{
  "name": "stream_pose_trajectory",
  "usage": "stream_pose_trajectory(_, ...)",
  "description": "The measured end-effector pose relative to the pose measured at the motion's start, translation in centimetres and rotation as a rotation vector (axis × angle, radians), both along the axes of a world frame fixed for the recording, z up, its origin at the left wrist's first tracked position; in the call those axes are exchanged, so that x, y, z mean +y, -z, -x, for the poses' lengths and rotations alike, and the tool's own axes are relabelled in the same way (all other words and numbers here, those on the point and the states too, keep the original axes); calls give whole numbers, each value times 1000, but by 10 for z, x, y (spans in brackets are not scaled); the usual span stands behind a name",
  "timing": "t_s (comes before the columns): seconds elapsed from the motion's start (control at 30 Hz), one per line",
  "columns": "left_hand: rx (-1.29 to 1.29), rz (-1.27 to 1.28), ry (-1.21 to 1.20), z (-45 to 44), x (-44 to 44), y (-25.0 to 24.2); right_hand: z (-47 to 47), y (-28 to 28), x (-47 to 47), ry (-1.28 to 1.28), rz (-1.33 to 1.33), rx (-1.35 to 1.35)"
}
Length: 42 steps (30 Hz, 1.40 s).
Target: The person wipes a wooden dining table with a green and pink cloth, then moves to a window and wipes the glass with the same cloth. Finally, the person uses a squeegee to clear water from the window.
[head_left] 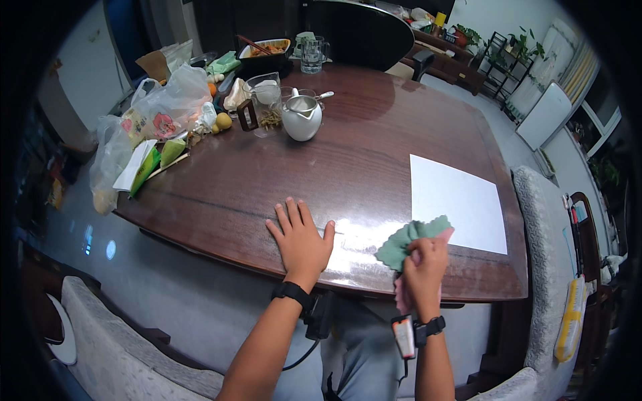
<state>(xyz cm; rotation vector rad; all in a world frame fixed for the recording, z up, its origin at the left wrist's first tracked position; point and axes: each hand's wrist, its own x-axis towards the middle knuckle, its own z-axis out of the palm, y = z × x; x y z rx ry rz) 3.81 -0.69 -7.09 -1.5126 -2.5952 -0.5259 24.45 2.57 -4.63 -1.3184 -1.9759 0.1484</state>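
My left hand [303, 246] lies palm down near the front edge of the dark wooden table [351, 150], fingers spread, holding nothing. To its right, my right hand [425, 265] grips a scallop-edged cloth [401, 243], green on one side and pink on the other. Part of the cloth hangs below the hand at the table's edge. Its upper green part reaches the near left corner area of a white sheet of paper [456, 205], which lies flat at the table's right. Each wrist wears a black strap with a small device.
At the far left stand a white pitcher [302, 120], a glass jug [266, 103], a glass mug [312, 55] and a black food tray [266, 57] with chopsticks. Plastic bags [170, 105] and small packets crowd the left edge. Upholstered seats [546, 240] flank the table's near side and right end.
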Motion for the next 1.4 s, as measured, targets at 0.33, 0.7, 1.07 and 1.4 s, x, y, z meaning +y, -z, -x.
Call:
stream_pose_trajectory(0.33,28,9,-1,0,0,-3,30,2,-13,-282,15,-18)
stream_pose_trajectory(0.7,38,39,1,0,1,0,30,6,1,-199,-40,25)
stream_pose_trajectory(1.07,-10,24,-1,0,0,-3,-17,-4,6,-11,88,-68)
stream_pose_trajectory(1.4,18,22,3,1,0,-1,37,9,-7,-266,-17,-24)
